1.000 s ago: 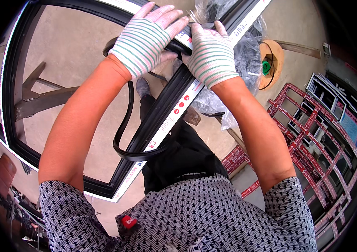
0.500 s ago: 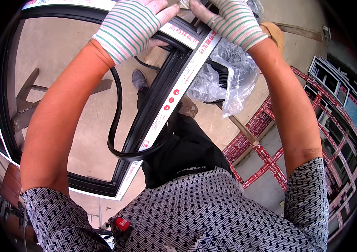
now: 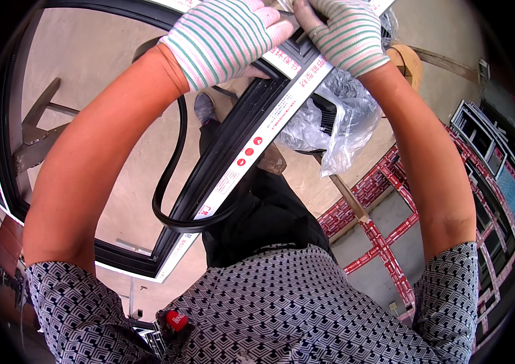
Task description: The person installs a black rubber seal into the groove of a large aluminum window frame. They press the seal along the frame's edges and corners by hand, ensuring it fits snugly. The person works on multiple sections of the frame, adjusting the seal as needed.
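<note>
A black window frame (image 3: 231, 145) with white printed protective film lies slantwise before me. My left hand (image 3: 227, 45), in a white glove with green stripes, is closed over its crossbar, one finger showing below the bar. My right hand (image 3: 347, 36), gloved alike, bends over the bar junction at the top edge; what its fingertips hold is hidden. A small shiny piece (image 3: 285, 5) shows between the hands, too cut off to name. From behind my left wrist a black rubber strip (image 3: 161, 182) hangs in a loose loop and curves back across the frame's lower part.
Crumpled clear plastic wrap (image 3: 348, 130) lies around a dark ribbed piece beyond the frame. Red-and-white wrapped bars (image 3: 385, 242) form a lattice at the right, with more frames (image 3: 482, 130) behind. A roll of tan material (image 3: 406, 64) stands near a wooden bar. Metal support legs (image 3: 42, 130) show through the frame.
Both hands have shifted slightly to the right in view, the left one more. The frame's upper part has shifted right too. The rubber loop still hangs over the frame.
</note>
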Available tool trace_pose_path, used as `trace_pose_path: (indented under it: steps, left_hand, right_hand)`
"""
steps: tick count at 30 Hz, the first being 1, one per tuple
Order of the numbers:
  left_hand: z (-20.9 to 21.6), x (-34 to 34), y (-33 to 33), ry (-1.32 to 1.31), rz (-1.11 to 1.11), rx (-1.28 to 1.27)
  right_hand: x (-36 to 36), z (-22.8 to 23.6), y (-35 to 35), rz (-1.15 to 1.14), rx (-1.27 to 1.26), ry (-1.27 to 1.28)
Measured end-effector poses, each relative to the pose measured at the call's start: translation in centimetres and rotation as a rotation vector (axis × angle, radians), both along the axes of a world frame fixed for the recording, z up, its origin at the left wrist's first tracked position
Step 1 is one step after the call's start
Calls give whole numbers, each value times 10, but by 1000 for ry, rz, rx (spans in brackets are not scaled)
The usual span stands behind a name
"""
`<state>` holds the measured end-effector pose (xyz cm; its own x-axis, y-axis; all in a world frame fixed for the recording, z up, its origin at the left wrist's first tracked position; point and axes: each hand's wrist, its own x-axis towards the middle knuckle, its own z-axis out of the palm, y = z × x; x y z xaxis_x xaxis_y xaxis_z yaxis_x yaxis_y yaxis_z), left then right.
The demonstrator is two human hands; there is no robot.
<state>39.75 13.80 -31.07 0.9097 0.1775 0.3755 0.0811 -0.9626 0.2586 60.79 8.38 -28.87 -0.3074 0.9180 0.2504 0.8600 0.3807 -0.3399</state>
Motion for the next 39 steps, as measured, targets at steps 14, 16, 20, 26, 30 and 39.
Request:
trace_pose_path:
  steps: [14,16,20,26,30,39]
  left_hand:
    - [-5,-1,3,62,-23,-53]
    - [-6,0,1,62,16,-43]
    - [-3,-2,0,57,24,-48]
    - [-14,-9,-1,-69,63,-33]
    - [-13,-9,-5,-71,75,-82]
    - [-6,-33,8,-52,106,-9]
  right_hand:
    - [-5,-3,-1,-41,-22,-32]
    - [-4,-4,0,-43,-16,-23]
    - [-5,-4,1,-22,6,-12]
    - [-12,-1,2,-24,-16,-37]
    - [-12,-2,2,-21,7,-15]
    - [9,-17,0,20,-67,-265]
